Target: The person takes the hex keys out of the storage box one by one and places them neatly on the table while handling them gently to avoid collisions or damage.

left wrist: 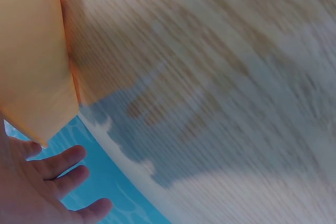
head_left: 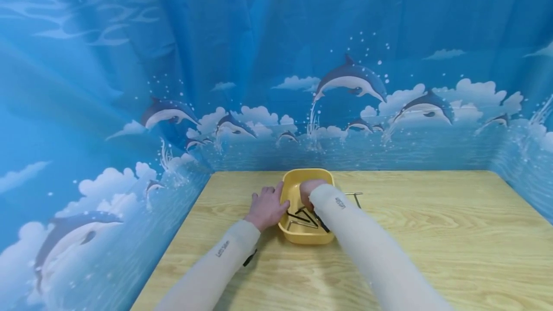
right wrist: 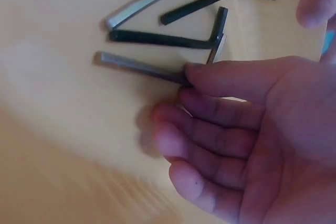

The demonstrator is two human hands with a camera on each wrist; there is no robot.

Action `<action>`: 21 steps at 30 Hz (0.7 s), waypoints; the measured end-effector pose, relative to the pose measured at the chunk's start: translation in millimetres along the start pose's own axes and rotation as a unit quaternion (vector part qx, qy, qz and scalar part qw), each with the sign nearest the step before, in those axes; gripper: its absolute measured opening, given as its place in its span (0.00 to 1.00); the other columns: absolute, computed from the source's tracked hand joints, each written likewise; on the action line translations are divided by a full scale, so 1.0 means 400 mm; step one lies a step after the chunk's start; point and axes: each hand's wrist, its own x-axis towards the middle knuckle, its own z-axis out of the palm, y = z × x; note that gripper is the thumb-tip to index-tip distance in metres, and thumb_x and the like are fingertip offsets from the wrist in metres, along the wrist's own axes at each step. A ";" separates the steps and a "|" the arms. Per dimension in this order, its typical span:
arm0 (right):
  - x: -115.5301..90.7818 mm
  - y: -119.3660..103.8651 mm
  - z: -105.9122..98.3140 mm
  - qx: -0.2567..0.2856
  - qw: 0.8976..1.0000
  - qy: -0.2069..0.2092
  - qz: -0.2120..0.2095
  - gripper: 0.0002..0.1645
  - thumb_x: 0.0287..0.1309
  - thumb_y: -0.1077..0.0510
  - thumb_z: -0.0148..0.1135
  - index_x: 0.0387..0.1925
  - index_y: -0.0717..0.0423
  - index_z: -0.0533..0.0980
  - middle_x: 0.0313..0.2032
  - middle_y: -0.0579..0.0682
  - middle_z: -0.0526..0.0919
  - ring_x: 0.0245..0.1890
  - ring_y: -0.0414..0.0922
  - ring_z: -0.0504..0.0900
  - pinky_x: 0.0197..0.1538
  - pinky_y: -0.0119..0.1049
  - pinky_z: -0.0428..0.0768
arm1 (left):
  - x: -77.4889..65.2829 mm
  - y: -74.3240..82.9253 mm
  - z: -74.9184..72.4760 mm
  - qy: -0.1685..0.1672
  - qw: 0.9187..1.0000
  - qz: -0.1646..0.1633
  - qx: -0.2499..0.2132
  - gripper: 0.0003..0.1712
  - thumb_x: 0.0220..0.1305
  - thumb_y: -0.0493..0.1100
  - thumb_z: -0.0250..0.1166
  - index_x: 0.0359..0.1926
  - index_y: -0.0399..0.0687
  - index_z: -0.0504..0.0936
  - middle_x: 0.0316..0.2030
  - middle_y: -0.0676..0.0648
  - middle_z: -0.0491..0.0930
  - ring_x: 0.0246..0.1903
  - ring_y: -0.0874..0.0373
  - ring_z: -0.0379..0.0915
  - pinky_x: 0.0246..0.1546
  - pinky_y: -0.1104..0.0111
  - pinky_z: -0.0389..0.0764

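Pinching a hex key (right wrist: 140,67) inside the tub (head_left: 307,238), right hand (head_left: 308,192); left hand (head_left: 266,208) splayed alongside.

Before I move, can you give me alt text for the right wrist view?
The right hand pinches a gray Allen key between thumb and fingers inside a yellow tub. Above it in the picture lie two bent black keys and a silver key.

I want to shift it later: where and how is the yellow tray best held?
Probably grip the yellow tray by its left and right rims, from both sides: it stands upright, narrower across than lengthwise. The left hand is at the left rim; the right hand, inside it, would come out first.
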 end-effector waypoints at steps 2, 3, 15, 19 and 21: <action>-0.001 -0.004 -0.001 0.009 1.000 -0.006 0.004 0.14 0.56 0.66 0.67 0.18 0.51 0.78 0.25 0.47 0.77 0.26 0.43 0.73 0.30 0.34 0.75 | 0.000 0.002 -0.002 0.000 1.000 0.001 0.003 0.40 0.74 0.63 0.49 0.79 0.55 0.54 0.66 0.39 0.72 0.70 0.42 0.63 0.65 0.37 0.62; -0.001 -0.007 -0.002 0.011 1.000 -0.011 0.005 0.13 0.57 0.66 0.67 0.20 0.51 0.79 0.26 0.48 0.78 0.27 0.43 0.74 0.32 0.34 0.75 | -0.001 0.003 -0.003 0.000 1.000 0.002 0.004 0.39 0.74 0.63 0.49 0.79 0.55 0.54 0.66 0.39 0.72 0.70 0.42 0.63 0.65 0.37 0.63; 0.004 -0.016 0.001 0.051 0.999 0.000 0.017 0.09 0.55 0.69 0.68 0.24 0.54 0.81 0.29 0.50 0.81 0.27 0.44 0.77 0.28 0.34 0.78 | -0.006 0.004 0.001 0.002 1.000 -0.004 -0.007 0.39 0.74 0.63 0.49 0.79 0.55 0.55 0.67 0.40 0.72 0.70 0.42 0.62 0.66 0.36 0.61; 0.004 -0.010 -0.002 0.049 0.998 0.025 0.009 0.08 0.53 0.70 0.65 0.25 0.55 0.80 0.30 0.52 0.80 0.25 0.44 0.75 0.24 0.33 0.74 | -0.006 0.002 0.003 0.004 1.000 -0.004 -0.012 0.38 0.74 0.63 0.49 0.79 0.55 0.56 0.66 0.39 0.72 0.69 0.42 0.63 0.66 0.36 0.61; 0.005 -0.005 -0.002 0.055 0.998 0.036 0.007 0.07 0.54 0.69 0.64 0.28 0.55 0.79 0.33 0.52 0.81 0.27 0.45 0.76 0.24 0.33 0.74 | -0.006 0.002 0.002 0.004 1.000 -0.003 -0.011 0.39 0.74 0.63 0.49 0.79 0.55 0.55 0.66 0.39 0.72 0.69 0.42 0.63 0.66 0.37 0.61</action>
